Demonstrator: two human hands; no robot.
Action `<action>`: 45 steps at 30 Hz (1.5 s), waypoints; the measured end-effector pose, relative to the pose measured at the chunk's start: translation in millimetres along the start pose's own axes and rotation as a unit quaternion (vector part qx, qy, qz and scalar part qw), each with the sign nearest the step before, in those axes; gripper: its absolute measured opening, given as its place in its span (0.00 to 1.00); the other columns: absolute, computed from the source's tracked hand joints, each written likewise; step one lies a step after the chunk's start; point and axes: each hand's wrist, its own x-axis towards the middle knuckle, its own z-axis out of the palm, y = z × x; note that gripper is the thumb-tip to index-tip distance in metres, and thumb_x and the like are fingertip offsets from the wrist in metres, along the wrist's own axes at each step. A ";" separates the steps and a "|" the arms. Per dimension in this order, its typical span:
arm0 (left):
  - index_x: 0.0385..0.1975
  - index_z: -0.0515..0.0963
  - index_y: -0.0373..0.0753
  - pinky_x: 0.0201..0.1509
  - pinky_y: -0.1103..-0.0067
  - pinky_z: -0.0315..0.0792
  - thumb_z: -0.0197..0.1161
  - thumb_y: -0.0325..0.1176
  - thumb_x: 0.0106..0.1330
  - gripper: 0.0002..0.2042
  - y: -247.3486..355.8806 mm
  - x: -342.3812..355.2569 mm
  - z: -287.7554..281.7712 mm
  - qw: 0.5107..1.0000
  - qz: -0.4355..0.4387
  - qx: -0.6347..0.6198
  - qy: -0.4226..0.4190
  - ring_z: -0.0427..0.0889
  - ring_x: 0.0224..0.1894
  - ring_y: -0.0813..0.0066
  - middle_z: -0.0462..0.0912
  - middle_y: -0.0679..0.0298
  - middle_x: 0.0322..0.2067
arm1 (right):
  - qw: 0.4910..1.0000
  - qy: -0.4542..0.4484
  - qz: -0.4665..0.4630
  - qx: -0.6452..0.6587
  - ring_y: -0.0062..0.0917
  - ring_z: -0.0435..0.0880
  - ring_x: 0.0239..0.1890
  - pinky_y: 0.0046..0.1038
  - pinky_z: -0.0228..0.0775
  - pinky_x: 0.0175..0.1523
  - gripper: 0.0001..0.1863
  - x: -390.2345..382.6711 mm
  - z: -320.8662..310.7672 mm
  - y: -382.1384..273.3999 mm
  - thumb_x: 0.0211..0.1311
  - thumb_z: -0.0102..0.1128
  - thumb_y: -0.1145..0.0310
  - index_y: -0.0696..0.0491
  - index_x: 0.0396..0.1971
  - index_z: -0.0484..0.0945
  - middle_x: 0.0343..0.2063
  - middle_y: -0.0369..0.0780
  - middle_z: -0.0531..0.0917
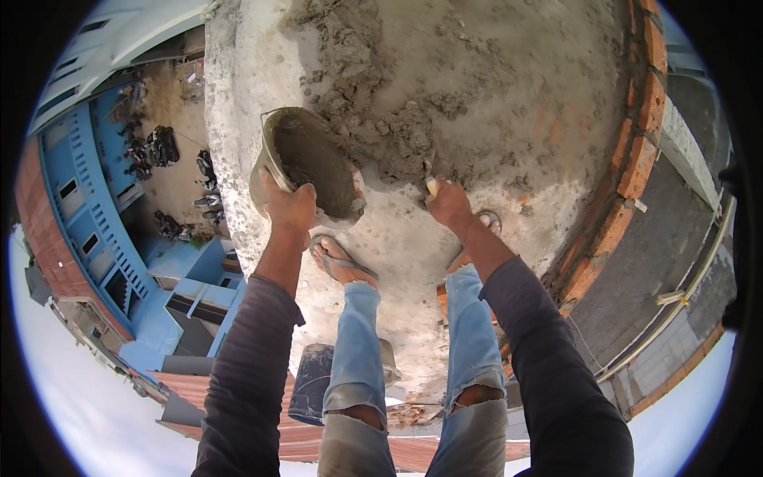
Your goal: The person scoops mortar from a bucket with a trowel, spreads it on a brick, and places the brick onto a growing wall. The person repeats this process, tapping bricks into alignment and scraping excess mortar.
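A grey, mortar-smeared bucket (260, 181) leans over on its side, its mouth turned toward a heap of wet mortar (381, 131). My left hand (289, 208) is closed on the bucket's near rim. Inside, the bucket's wall is coated with grey mortar. To the right, my right hand (450, 204) is wrapped round the pale handle of a trowel (432, 186). Its blade points away from me into the near edge of the heap and is mostly hidden there.
A low, curving brick wall (636, 167) borders the slab on the right. On the left the slab's edge drops to a yard with parked motorcycles (161, 147). My sandalled foot (342, 261) stands just behind the bucket. Nearer me is a dark bucket (308, 385).
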 end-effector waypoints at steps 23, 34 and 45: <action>0.79 0.26 0.57 0.67 0.63 0.72 0.63 0.24 0.55 0.59 9.5 -6.2 -9.8 0.994 -0.068 0.039 -0.075 0.69 0.68 0.37 0.26 0.23 0.72 | 0.625 0.198 0.275 0.704 0.23 0.75 0.17 0.31 0.68 0.18 0.07 -82.5 101.7 110.6 0.62 0.65 0.71 0.48 0.38 0.76 0.22 0.32 0.76; 0.79 0.27 0.55 0.50 0.60 0.82 0.64 0.24 0.54 0.58 14.6 7.9 -15.7 0.993 -0.087 -0.014 -0.077 0.76 0.59 0.42 0.38 0.27 0.71 | 0.990 0.115 -0.003 0.081 0.48 0.88 0.40 0.46 0.80 0.48 0.22 -85.7 112.6 -129.4 0.64 0.61 0.56 0.51 0.52 0.70 0.42 0.48 0.86; 0.64 0.46 0.45 0.25 0.57 0.81 0.60 0.20 0.55 0.39 61.2 38.7 -39.9 0.973 -0.147 -0.163 -0.069 0.83 0.34 0.55 0.73 0.46 0.46 | 0.935 0.319 -0.130 -0.090 0.49 0.86 0.46 0.47 0.77 0.54 0.26 92.5 -242.7 -90.3 0.63 0.62 0.53 0.57 0.54 0.79 0.42 0.52 0.87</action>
